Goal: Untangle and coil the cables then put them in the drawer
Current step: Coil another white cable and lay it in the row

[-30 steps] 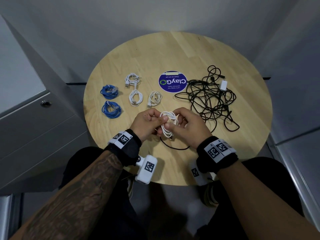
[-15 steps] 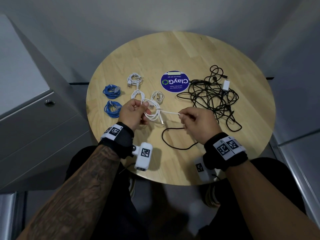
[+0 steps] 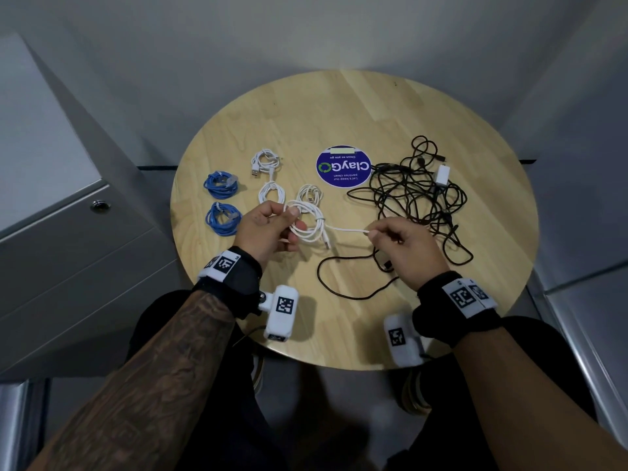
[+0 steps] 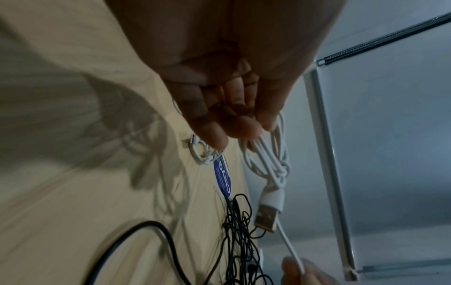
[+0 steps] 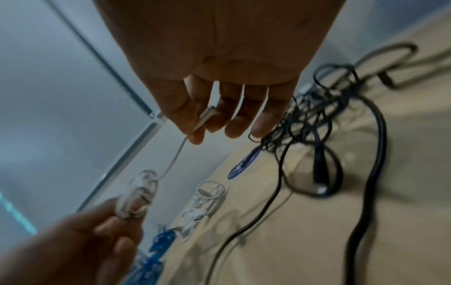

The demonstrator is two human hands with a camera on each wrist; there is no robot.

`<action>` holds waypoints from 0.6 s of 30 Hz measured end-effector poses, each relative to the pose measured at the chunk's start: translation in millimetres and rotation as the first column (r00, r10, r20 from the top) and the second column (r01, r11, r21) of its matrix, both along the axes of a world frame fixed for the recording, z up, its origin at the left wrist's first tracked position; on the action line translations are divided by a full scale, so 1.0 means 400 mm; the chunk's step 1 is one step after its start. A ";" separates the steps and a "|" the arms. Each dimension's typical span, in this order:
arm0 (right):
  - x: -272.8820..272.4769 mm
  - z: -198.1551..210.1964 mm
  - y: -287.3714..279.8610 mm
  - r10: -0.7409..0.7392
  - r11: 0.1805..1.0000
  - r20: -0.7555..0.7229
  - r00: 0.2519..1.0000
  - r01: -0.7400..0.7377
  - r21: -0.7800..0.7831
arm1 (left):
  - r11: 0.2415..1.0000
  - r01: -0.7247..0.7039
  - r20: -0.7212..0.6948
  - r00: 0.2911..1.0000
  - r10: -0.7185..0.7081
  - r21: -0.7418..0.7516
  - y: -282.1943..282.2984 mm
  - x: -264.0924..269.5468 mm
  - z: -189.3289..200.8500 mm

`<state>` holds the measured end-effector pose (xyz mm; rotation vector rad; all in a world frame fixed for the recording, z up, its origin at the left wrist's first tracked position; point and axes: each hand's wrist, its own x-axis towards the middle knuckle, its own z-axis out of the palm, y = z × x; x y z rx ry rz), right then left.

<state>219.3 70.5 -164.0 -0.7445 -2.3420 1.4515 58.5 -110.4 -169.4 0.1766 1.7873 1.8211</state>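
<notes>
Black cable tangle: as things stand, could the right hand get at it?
Probably yes, once freed: the black cable tangle lies just beyond the right hand, nothing between, but its grip is pinching the white cable.

A round blue sticker on the bench reads "ClayGo", "Clean as you go" and "Let's keep our pantries clean".

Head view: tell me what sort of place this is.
Probably an office pantry or break corner: a round wooden table bears a sticker about keeping pantries clean, with a grey drawer cabinet beside it and plain grey walls.
</notes>
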 end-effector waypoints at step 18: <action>-0.037 -0.027 -0.073 0.162 0.939 -0.115 0.980 -0.117 0.324 | 0.987 0.160 -0.006 0.987 -0.161 -0.026 0.037 0.073 -0.014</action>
